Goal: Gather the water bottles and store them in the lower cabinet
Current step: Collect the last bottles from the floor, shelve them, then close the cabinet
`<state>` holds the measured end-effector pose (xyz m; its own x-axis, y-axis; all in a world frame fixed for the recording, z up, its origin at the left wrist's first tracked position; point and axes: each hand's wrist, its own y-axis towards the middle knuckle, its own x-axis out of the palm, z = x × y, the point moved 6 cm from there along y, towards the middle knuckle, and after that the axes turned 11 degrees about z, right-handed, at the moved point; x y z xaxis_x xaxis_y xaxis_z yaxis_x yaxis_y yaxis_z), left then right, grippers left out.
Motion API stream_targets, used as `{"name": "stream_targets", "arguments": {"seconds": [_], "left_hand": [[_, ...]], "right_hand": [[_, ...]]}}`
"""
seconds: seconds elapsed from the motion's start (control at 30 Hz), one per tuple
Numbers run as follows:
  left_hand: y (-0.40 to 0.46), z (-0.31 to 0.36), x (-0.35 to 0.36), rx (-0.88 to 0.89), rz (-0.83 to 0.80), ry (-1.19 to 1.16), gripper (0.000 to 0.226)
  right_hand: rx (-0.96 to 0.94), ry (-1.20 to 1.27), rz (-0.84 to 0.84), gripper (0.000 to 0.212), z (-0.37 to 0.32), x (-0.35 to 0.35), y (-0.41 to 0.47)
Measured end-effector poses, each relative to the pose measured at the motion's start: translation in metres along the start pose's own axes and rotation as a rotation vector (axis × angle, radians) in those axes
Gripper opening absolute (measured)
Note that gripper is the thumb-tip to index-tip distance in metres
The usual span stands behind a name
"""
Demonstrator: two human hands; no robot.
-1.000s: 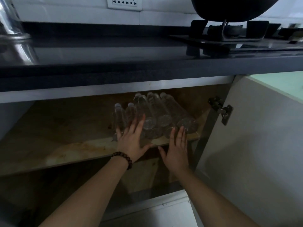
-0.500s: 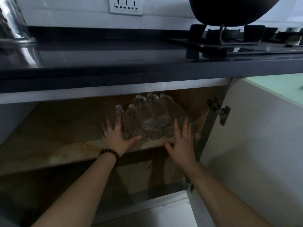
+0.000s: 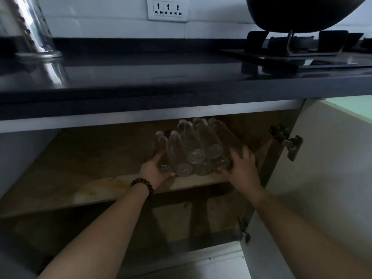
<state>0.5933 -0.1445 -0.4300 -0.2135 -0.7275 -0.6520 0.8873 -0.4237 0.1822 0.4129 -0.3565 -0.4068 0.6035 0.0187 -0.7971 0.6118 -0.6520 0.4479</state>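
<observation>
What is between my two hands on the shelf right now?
The bottles, stacked on their sides on the shelf, with the left hand and right hand holding either flank, as the head view shows.

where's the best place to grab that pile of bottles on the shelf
Take the bottle pile by its outer flanks near the bases, from the front, one hand per side, as the left hand and right hand do. The round bottles lie stacked, bases forward; squeezing inward should stop them rolling.

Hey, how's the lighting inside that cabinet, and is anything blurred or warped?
Head view: the cabinet interior is dim and the water bottles show only faint glints. Head view: the glossy countertop mirrors the blurred steel vessel. Head view: the wide-angle lens slightly bows its edge.
</observation>
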Motion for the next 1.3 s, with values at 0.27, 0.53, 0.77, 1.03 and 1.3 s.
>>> {"name": "stream_targets", "arguments": {"seconds": [0.27, 0.53, 0.77, 1.03, 1.3], "left_hand": [[0.003, 0.011, 0.028, 0.027, -0.044, -0.045, 0.086], [-0.006, 0.018, 0.031, 0.055, 0.116, -0.027, 0.083], [-0.019, 0.016, 0.035, 0.027, 0.091, -0.018, 0.091], [-0.009, 0.014, 0.037, 0.061, -0.014, 0.018, 0.11], [-0.021, 0.014, 0.032, 0.087, 0.075, -0.001, 0.106]], "right_hand": [[0.073, -0.069, 0.026, 0.088, 0.01, -0.008, 0.006], [0.066, -0.068, -0.015, 0.09, 0.009, -0.009, 0.006], [0.002, -0.091, -0.006, 0.086, 0.006, -0.014, 0.003], [-0.074, -0.125, -0.027, 0.084, 0.003, -0.018, -0.004], [-0.09, -0.119, -0.042, 0.086, 0.006, -0.022, -0.008]]}}
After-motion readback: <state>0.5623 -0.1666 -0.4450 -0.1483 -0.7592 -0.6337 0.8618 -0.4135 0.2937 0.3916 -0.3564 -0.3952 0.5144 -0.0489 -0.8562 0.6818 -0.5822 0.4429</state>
